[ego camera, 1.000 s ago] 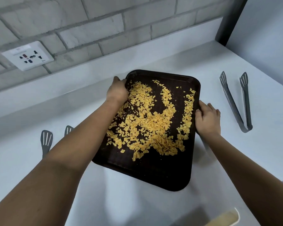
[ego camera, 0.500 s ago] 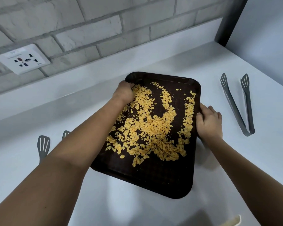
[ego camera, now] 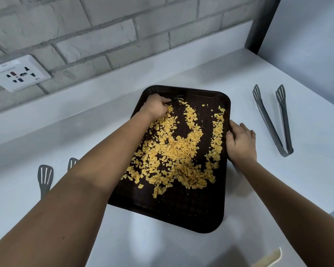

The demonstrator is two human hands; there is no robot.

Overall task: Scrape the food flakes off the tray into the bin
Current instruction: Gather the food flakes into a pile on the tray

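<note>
The dark tray (ego camera: 170, 214) lies flat on the white bench (ego camera: 278, 189), yellow food flakes (ego camera: 174, 151) strewn across it. The left hand (ego camera: 155, 106) sits curled among flakes at the tray's 11 o'clock corner; whether its grip holds anything I cannot tell. The right hand (ego camera: 241, 141) clasps the 3 o'clock rim.
</note>
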